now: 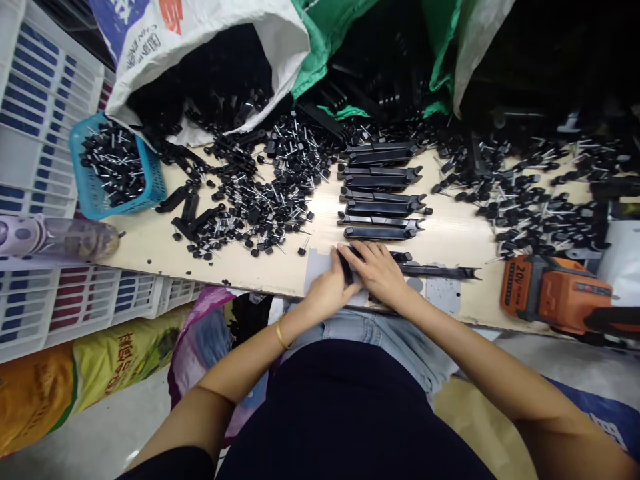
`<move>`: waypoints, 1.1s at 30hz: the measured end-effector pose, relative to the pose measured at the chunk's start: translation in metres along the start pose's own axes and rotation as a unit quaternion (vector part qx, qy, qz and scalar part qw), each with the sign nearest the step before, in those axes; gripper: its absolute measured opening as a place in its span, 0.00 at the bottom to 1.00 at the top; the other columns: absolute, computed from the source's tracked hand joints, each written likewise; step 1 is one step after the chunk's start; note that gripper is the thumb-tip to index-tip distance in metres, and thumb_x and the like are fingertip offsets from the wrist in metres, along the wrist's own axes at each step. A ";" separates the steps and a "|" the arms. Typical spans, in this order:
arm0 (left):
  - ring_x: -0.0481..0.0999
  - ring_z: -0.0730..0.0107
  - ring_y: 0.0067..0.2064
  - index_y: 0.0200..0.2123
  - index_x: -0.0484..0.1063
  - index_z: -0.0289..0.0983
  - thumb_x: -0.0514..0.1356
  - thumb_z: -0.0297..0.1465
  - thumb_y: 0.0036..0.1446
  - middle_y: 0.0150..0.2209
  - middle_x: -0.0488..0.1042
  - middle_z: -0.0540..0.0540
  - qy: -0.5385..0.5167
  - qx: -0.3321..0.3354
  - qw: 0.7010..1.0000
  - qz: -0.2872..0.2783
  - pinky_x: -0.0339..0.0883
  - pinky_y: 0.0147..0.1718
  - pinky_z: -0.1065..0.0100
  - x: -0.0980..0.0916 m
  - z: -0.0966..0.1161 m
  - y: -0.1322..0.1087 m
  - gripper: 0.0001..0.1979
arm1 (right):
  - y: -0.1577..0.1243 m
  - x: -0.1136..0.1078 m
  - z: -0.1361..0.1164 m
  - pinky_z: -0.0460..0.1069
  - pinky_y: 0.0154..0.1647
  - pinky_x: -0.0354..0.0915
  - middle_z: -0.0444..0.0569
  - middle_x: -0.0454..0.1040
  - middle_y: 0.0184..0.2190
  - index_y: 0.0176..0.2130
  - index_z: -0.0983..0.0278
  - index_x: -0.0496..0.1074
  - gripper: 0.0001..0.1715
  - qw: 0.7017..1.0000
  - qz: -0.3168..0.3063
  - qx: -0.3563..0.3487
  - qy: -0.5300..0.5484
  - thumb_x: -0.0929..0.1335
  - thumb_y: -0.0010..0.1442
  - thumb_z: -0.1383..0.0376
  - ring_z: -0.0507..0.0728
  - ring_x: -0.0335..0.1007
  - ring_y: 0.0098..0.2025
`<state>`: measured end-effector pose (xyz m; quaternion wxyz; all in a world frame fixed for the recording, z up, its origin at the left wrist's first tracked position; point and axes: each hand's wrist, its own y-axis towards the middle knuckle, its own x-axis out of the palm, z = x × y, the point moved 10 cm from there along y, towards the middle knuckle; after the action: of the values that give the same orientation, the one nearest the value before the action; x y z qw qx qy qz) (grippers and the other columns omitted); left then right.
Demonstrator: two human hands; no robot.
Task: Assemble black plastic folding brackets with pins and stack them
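Observation:
At the table's front edge, my left hand point(326, 288) grips a small black plastic part point(345, 268) between thumb and fingers. My right hand point(379, 272) lies over the same part from the other side, its fingers bent onto it; much of the part is hidden under both hands. Beneath them is a grey plate point(314, 265) on the tabletop. Just right of my right hand lies a long black plastic arm with a forked end point(443, 271). Beyond my hands, several similar black arms point(383, 207) are laid in a column.
Black-headed metal pins point(273, 207) are heaped left of the column, and another pile point(540, 207) lies right. A blue basket point(159, 180) holds more pins. An orange power tool point(560, 293) rests at right. Open sacks point(285, 40) line the back; a clear bottle point(75, 239) is at left.

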<state>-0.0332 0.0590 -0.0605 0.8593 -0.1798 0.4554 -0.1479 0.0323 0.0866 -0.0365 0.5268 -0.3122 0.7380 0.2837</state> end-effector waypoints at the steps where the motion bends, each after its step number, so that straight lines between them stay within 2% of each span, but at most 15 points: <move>1: 0.76 0.59 0.29 0.54 0.63 0.30 0.58 0.34 0.55 0.25 0.74 0.44 0.042 0.017 0.999 -0.002 0.65 0.30 0.66 -0.010 0.005 -0.003 0.24 | -0.003 -0.003 -0.003 0.59 0.51 0.59 0.58 0.66 0.55 0.61 0.62 0.58 0.29 1.000 0.014 0.003 0.016 0.58 0.62 0.73 0.63 0.60 0.53; 3: 0.76 0.60 0.32 0.45 0.70 0.34 0.54 0.32 0.59 0.29 0.75 0.42 0.093 0.072 0.992 0.053 0.65 0.33 0.65 -0.040 0.021 -0.007 0.13 | -0.018 -0.016 -0.010 0.59 0.53 0.58 0.57 0.66 0.54 0.58 0.63 0.62 0.26 0.996 0.064 0.014 0.060 0.59 0.61 0.73 0.61 0.60 0.55; 5: 0.74 0.60 0.39 0.44 0.70 0.36 0.52 0.32 0.62 0.36 0.75 0.41 0.104 0.193 0.971 0.098 0.65 0.39 0.63 -0.056 0.054 -0.007 0.11 | -0.043 -0.031 -0.015 0.57 0.50 0.62 0.56 0.71 0.47 0.53 0.64 0.66 0.21 0.986 0.112 0.033 0.122 0.60 0.61 0.72 0.60 0.65 0.49; 8: 0.70 0.58 0.45 0.49 0.65 0.34 0.52 0.28 0.61 0.43 0.71 0.39 0.153 0.342 0.924 0.077 0.64 0.42 0.61 -0.036 0.093 0.006 0.13 | -0.091 -0.044 0.000 0.53 0.40 0.66 0.52 0.75 0.34 0.43 0.64 0.70 0.11 0.960 0.141 0.121 0.210 0.62 0.61 0.69 0.57 0.69 0.37; 10: 0.69 0.59 0.44 0.48 0.65 0.32 0.50 0.23 0.60 0.41 0.70 0.39 0.197 0.352 0.913 0.048 0.64 0.40 0.62 -0.014 0.099 0.022 0.13 | -0.125 -0.044 0.030 0.52 0.38 0.67 0.50 0.75 0.31 0.37 0.63 0.71 0.08 0.929 0.154 0.248 0.226 0.63 0.62 0.65 0.57 0.70 0.34; 12: 0.68 0.59 0.43 0.45 0.65 0.33 0.49 0.21 0.59 0.39 0.69 0.41 0.193 0.341 0.920 0.030 0.65 0.40 0.62 0.000 0.098 0.028 0.12 | -0.155 -0.040 0.063 0.52 0.36 0.68 0.51 0.75 0.32 0.36 0.63 0.71 0.11 0.869 0.187 0.376 0.261 0.64 0.61 0.59 0.57 0.71 0.35; 14: 0.68 0.59 0.43 0.45 0.64 0.35 0.51 0.23 0.59 0.40 0.69 0.42 0.132 0.334 0.933 0.022 0.67 0.40 0.61 0.003 0.099 0.019 0.11 | -0.165 -0.029 0.082 0.52 0.37 0.69 0.50 0.76 0.35 0.40 0.63 0.70 0.16 0.782 0.246 0.438 0.369 0.64 0.60 0.53 0.57 0.73 0.36; 16: 0.69 0.60 0.43 0.47 0.63 0.36 0.53 0.26 0.60 0.41 0.69 0.42 0.053 0.325 0.944 0.019 0.68 0.41 0.60 0.002 0.100 0.003 0.12 | -0.155 -0.022 0.090 0.51 0.37 0.69 0.48 0.76 0.33 0.38 0.63 0.69 0.19 0.677 0.324 0.444 0.490 0.63 0.60 0.50 0.55 0.73 0.35; 18: 0.71 0.59 0.44 0.47 0.63 0.37 0.56 0.31 0.59 0.41 0.70 0.42 -0.025 0.305 0.952 0.005 0.68 0.42 0.60 0.003 0.100 -0.012 0.13 | -0.139 -0.021 0.091 0.50 0.35 0.69 0.46 0.73 0.26 0.30 0.63 0.67 0.20 0.588 0.383 0.446 0.556 0.64 0.59 0.49 0.54 0.72 0.31; 19: 0.72 0.59 0.44 0.47 0.63 0.37 0.58 0.33 0.58 0.41 0.71 0.42 -0.068 0.286 0.956 -0.010 0.68 0.42 0.60 0.005 0.099 -0.017 0.15 | -0.131 -0.023 0.090 0.49 0.33 0.68 0.44 0.71 0.23 0.26 0.63 0.65 0.21 0.556 0.403 0.450 0.571 0.65 0.58 0.49 0.53 0.71 0.28; 21: 0.74 0.62 0.41 0.48 0.62 0.38 0.60 0.37 0.56 0.39 0.73 0.44 -0.164 0.225 0.958 -0.062 0.69 0.40 0.62 0.017 0.095 -0.019 0.17 | -0.118 -0.028 0.088 0.47 0.29 0.66 0.42 0.68 0.18 0.21 0.62 0.61 0.25 0.519 0.420 0.455 0.589 0.66 0.55 0.47 0.52 0.69 0.24; 24: 0.75 0.67 0.27 0.47 0.62 0.39 0.56 0.37 0.59 0.27 0.73 0.51 -0.276 0.109 0.947 -0.126 0.69 0.30 0.67 0.042 0.085 -0.018 0.14 | -0.103 -0.034 0.087 0.46 0.27 0.65 0.43 0.68 0.17 0.20 0.63 0.63 0.26 0.522 0.401 0.451 0.603 0.67 0.53 0.46 0.50 0.66 0.22; 27: 0.73 0.68 0.21 0.43 0.63 0.39 0.54 0.36 0.59 0.20 0.69 0.54 -0.305 0.038 0.947 -0.095 0.67 0.24 0.67 0.050 0.077 -0.017 0.10 | -0.089 -0.035 0.090 0.46 0.27 0.64 0.44 0.69 0.17 0.19 0.63 0.64 0.26 0.557 0.351 0.435 0.613 0.68 0.52 0.47 0.51 0.66 0.22; 29: 0.73 0.66 0.21 0.43 0.63 0.39 0.54 0.34 0.59 0.20 0.69 0.53 -0.293 0.026 0.954 -0.066 0.67 0.25 0.67 0.048 0.075 -0.018 0.10 | -0.079 -0.034 0.092 0.46 0.25 0.63 0.44 0.69 0.15 0.17 0.63 0.62 0.27 0.571 0.324 0.413 0.632 0.68 0.52 0.46 0.50 0.66 0.21; 33: 0.75 0.64 0.23 0.47 0.63 0.38 0.55 0.33 0.58 0.22 0.71 0.50 -0.242 0.052 0.966 -0.073 0.68 0.27 0.65 0.045 0.075 -0.018 0.13 | -0.066 -0.029 0.090 0.45 0.22 0.61 0.43 0.68 0.14 0.15 0.63 0.60 0.28 0.566 0.310 0.368 0.670 0.70 0.50 0.47 0.49 0.63 0.18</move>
<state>0.0522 0.0374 -0.0470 0.9388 -0.1985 0.2112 -0.1860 0.1440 0.1162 -0.0399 -0.1692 0.0559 0.9713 -0.1573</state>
